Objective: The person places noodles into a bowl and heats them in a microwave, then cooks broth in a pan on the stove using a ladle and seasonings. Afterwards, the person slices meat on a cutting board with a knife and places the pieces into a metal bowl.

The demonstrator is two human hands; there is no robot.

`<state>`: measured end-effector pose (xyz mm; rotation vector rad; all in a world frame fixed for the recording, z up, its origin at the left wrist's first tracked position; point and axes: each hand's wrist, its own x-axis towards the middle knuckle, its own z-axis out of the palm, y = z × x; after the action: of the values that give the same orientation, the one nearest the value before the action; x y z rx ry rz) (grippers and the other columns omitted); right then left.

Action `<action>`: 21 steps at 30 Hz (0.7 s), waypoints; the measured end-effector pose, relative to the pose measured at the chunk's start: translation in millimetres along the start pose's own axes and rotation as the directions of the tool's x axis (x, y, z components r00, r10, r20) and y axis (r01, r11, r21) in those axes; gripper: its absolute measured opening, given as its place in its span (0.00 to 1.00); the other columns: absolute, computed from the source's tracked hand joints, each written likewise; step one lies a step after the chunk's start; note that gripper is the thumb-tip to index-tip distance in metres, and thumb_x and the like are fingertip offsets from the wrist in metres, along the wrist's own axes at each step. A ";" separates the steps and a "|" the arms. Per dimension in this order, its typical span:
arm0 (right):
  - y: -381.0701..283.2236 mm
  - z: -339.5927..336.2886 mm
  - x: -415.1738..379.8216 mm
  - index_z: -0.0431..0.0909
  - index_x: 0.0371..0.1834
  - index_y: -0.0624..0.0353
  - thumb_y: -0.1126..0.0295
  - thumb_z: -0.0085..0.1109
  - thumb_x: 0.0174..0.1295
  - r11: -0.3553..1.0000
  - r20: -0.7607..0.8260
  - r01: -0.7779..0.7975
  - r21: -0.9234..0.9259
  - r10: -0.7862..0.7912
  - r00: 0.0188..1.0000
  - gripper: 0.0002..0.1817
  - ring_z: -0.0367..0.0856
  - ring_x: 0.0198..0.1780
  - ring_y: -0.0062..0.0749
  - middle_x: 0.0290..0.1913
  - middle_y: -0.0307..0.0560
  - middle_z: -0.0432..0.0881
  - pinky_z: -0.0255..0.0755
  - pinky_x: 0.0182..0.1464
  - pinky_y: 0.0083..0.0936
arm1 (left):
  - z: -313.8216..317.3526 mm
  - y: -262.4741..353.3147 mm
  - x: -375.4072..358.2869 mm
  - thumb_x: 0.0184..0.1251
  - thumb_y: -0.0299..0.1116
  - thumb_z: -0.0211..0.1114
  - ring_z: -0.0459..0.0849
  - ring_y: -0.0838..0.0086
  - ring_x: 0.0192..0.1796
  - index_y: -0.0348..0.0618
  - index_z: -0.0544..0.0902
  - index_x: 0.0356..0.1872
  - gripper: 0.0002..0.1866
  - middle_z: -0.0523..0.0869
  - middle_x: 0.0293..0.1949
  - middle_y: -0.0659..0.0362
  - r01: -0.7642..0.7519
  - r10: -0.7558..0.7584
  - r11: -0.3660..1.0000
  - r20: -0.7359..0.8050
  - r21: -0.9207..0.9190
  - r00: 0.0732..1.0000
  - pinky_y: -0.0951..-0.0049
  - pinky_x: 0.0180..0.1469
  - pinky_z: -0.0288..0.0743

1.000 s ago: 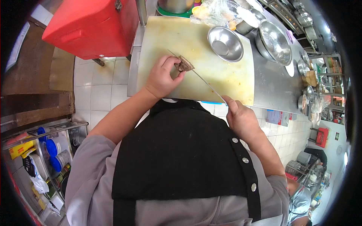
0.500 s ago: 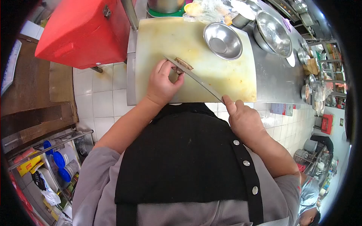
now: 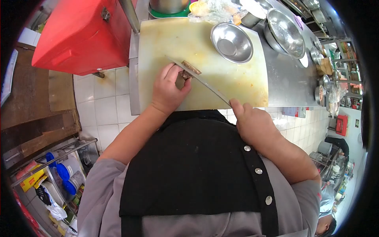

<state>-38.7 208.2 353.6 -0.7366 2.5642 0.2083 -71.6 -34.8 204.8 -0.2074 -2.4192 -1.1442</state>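
Note:
On the pale, stained cutting board (image 3: pixel 233 85) lies a small piece of brown food (image 3: pixel 192 68). My left hand (image 3: pixel 169 86) is closed round the near side of this piece, thumb and fingers curled against it. A long thin knife (image 3: pixel 209 86) crosses the food diagonally, its tip just beyond my left fingertips. Its handle is hidden inside my right hand (image 3: pixel 254 123), which is wrapped round it with the forefinger along the top, at the board's near edge. Towards the board's back right stands a metal bowl (image 3: pixel 231 42) with nothing visible in it.
A red cooler box (image 3: pixel 85 37) stands left of the board beside a metal post. Behind the board are a pot (image 3: pixel 169 6) and plastic bags (image 3: pixel 217 11). A perforated metal colander (image 3: pixel 286 33) sits on the steel counter (image 3: pixel 290 83) at right. Another person (image 3: pixel 325 209) is at lower right.
The knife blade has slid slightly back and to the left with my right hand. My left hand keeps its hold on the brown food. The whole view has shifted a little.

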 end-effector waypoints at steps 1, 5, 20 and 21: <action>-0.9 -0.8 1.6 0.66 0.56 0.60 0.75 0.51 0.64 1.000 0.006 -0.005 0.015 0.005 1.000 0.17 0.86 0.34 0.53 0.35 0.57 0.81 0.80 0.35 0.44 | -0.6 0.1 1.2 0.52 0.27 0.73 0.81 0.54 0.47 0.39 0.80 0.42 0.16 0.82 0.42 0.51 0.003 -0.003 1.000 0.006 0.000 1.000 0.61 0.51 0.77; -2.8 -1.0 5.0 0.66 0.53 0.61 0.75 0.50 0.65 0.999 0.007 -0.039 0.038 0.039 0.999 0.14 0.86 0.34 0.55 0.34 0.57 0.81 0.81 0.35 0.45 | 1.0 7.7 11.1 0.51 0.27 0.72 0.81 0.57 0.43 0.40 0.80 0.39 0.14 0.82 0.38 0.54 0.021 -0.025 0.995 -0.041 -0.098 0.999 0.61 0.48 0.77; -5.8 -10.7 14.6 0.67 0.50 0.62 0.75 0.49 0.66 0.996 0.015 -0.032 0.088 0.030 0.999 0.11 0.86 0.34 0.53 0.33 0.57 0.82 0.80 0.34 0.45 | 7.3 4.2 18.9 0.50 0.26 0.73 0.82 0.57 0.44 0.40 0.80 0.40 0.15 0.83 0.39 0.54 -0.019 0.016 0.997 -0.056 -0.069 0.998 0.62 0.48 0.78; -5.8 -11.0 17.3 0.68 0.50 0.62 0.75 0.49 0.65 0.993 -0.003 -0.021 0.120 0.021 1.000 0.11 0.86 0.34 0.54 0.33 0.57 0.83 0.80 0.34 0.45 | 7.9 2.4 18.3 0.50 0.26 0.73 0.82 0.56 0.46 0.40 0.80 0.42 0.17 0.84 0.42 0.52 -0.004 0.002 0.997 -0.031 -0.078 1.000 0.62 0.50 0.78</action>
<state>-52.8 192.4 355.1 -0.6662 2.5632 0.0583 -89.7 -28.3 210.5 -0.2164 -2.3491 -1.2327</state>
